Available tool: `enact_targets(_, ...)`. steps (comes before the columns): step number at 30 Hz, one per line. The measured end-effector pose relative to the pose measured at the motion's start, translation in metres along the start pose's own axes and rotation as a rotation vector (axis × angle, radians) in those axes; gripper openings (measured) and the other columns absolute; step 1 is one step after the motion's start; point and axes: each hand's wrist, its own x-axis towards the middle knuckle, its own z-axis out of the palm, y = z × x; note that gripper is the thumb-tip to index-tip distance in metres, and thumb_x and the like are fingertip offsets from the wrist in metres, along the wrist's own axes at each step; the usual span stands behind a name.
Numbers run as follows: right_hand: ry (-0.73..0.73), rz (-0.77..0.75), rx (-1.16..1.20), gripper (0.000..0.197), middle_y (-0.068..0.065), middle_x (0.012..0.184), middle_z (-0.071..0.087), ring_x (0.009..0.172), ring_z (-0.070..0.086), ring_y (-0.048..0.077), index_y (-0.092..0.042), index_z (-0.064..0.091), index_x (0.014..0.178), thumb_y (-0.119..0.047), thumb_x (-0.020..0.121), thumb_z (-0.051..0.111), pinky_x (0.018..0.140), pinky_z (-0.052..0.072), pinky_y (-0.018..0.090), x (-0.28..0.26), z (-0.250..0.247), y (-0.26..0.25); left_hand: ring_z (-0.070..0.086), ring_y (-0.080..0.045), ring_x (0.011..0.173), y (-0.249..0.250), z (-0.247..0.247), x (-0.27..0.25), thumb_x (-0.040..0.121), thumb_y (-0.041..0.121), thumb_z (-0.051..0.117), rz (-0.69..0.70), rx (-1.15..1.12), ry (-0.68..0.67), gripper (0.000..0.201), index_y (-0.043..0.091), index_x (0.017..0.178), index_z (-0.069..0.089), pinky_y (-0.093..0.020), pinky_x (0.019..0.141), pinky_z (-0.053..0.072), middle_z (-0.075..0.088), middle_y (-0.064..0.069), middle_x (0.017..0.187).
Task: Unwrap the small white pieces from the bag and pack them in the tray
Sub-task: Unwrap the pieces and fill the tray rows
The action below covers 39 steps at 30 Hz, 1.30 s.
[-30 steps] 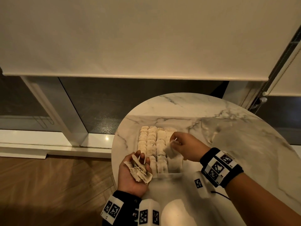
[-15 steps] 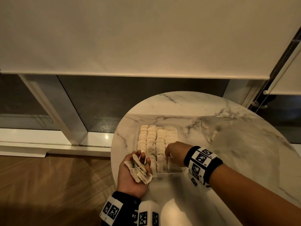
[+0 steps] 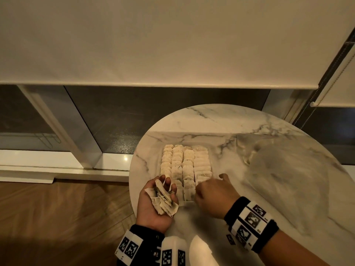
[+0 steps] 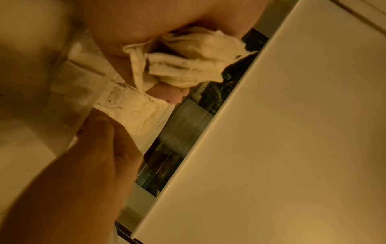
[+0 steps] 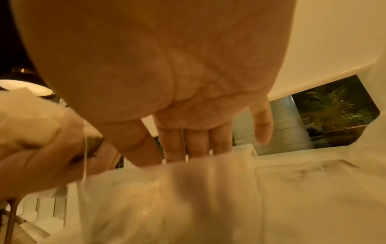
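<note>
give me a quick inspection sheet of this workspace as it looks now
surface: round marble table, by a window.
job's things: clear tray with four rows of white pieces, nearly full; clear bag lies on the table to the right.
clutter: nothing seen.
grips: left hand, palm up, holds a bundle of pieces; right hand, fingers straight, presses on the tray's near right row.
cables: blind cord at far right.
surroundings: lowered roller blind, wooden floor.

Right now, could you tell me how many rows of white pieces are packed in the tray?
4 rows stand side by side, running from the far end of the tray toward the hands; the right hand hides the rightmost row's near end.
</note>
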Motion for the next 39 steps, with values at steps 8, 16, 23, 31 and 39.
enact_targets(8,0.078,-0.023,0.027,0.052,-0.001,0.083,0.065,0.085,0.062,0.023,-0.025,0.055,0.075,-0.057,0.100,0.023,0.106,0.021,0.056,-0.014,0.017,-0.003,0.067,-0.017,0.063,0.000,0.003,-0.002,0.081,0.026,0.064,-0.005,0.003,0.004,0.009,0.020,0.084,0.070,-0.023,0.049,0.052,0.068,0.006,0.082)
enact_targets(16,0.048,-0.015,0.077,0.058,-0.003,0.078,0.058,0.079,0.056,0.020,-0.024,0.058,0.077,-0.060,0.100,0.019,0.105,0.024,0.056,-0.016,0.023,-0.002,0.066,-0.017,0.065,0.001,0.000,0.000,0.087,0.027,0.059,-0.010,0.004,0.000,0.012,0.021,0.084,0.069,-0.023,0.049,0.052,0.067,0.006,0.083)
enact_targets(23,0.055,0.026,0.044,0.064,0.002,0.108,0.062,0.106,0.056,0.023,-0.021,0.069,0.101,-0.059,0.101,0.018,0.100,0.028,0.056,-0.015,0.016,-0.007,0.067,-0.018,0.062,0.000,0.001,-0.001,0.089,0.027,0.058,-0.004,-0.005,-0.009,0.013,0.020,0.084,0.068,-0.024,0.047,0.053,0.066,0.004,0.082)
enact_targets(31,0.014,0.052,0.061,0.064,0.000,0.090,0.053,0.095,0.058,0.023,-0.020,0.066,0.091,-0.060,0.102,0.016,0.102,0.030,0.054,-0.015,0.015,-0.010,0.067,-0.018,0.061,0.000,-0.001,0.001,0.088,0.027,0.058,-0.001,-0.005,-0.012,0.012,0.020,0.085,0.067,-0.025,0.046,0.052,0.066,0.003,0.084)
enact_targets(39,0.001,0.089,0.102,0.069,0.009,0.115,0.060,0.106,0.056,0.026,-0.015,0.066,0.110,-0.062,0.101,0.016,0.101,0.037,0.049,-0.013,0.017,-0.013,0.067,-0.018,0.063,0.000,-0.003,0.001,0.087,0.027,0.059,-0.003,-0.005,-0.018,0.011,0.021,0.085,0.068,-0.025,0.045,0.052,0.067,0.004,0.084)
